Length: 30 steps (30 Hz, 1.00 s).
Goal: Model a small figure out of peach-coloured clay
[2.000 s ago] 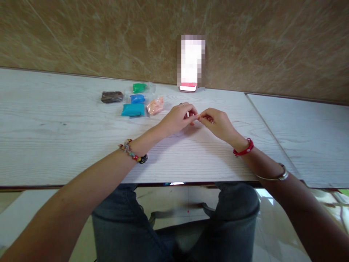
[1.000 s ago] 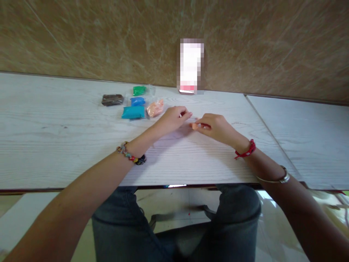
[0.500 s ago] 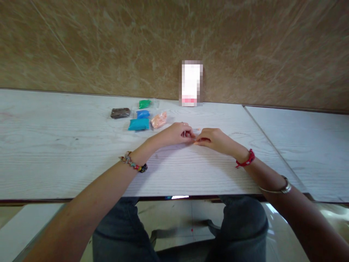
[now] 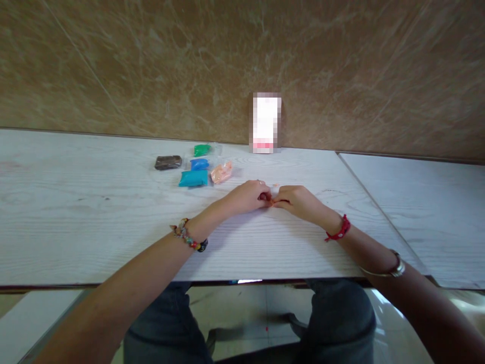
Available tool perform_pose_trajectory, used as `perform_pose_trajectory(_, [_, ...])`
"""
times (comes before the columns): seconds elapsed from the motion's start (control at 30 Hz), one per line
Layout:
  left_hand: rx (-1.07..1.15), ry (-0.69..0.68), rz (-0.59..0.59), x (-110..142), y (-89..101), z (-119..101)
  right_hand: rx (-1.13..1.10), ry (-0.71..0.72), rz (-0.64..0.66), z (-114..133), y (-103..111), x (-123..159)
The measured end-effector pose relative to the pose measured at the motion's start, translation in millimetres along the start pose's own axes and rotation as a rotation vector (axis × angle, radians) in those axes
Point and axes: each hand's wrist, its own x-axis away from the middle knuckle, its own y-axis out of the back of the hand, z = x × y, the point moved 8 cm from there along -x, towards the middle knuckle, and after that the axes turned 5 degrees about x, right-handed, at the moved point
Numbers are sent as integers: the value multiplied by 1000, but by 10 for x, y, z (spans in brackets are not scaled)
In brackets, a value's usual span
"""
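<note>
My left hand [image 4: 253, 196] and my right hand [image 4: 297, 198] meet low over the white table, their fingertips nearly touching. Both are closed in a pinch around a small piece of peach modelling clay [image 4: 272, 202], mostly hidden by the fingers. Just behind the fingertips a tiny peach-orange bit [image 4: 276, 185] lies on the tabletop. Left of my left hand rests a clear packet of peach clay [image 4: 222, 173]. Close to it are a light-blue clay packet [image 4: 193, 178], a darker blue packet [image 4: 199, 164], a green one [image 4: 202, 150] and a brown one [image 4: 168, 162].
The white wood-grain table [image 4: 94, 227] runs up to a brown marbled wall [image 4: 151, 65]. A phone-like upright object [image 4: 265, 121], blurred out, leans against that wall. A seam [image 4: 373, 202] crosses the tabletop at right. My knees are below the front edge.
The view has tilted slightly, so everything sits a little lower. My fingertips have drawn tighter around the small clay piece, and my right hand's fingers are more closed.
</note>
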Motion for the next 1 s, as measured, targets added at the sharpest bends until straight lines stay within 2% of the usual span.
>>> perform_pose_trajectory(0.23, [50, 60, -34, 14, 49, 36, 67, 1, 67, -53, 39, 45])
perform_pose_trajectory(0.37, [113, 73, -23, 23, 57, 57, 61, 0, 61, -60, 56, 51])
perform_pose_trajectory(0.6, [79, 65, 7, 17, 2, 43, 30, 28, 11, 11, -13, 11])
perform_pose_trajectory(0.9, [128, 98, 13, 15, 17, 40, 41, 1, -3, -28, 88, 36])
perform_pose_trajectory(1.0, [137, 105, 10, 16, 19, 35, 50, 0, 4, -11, 54, 28])
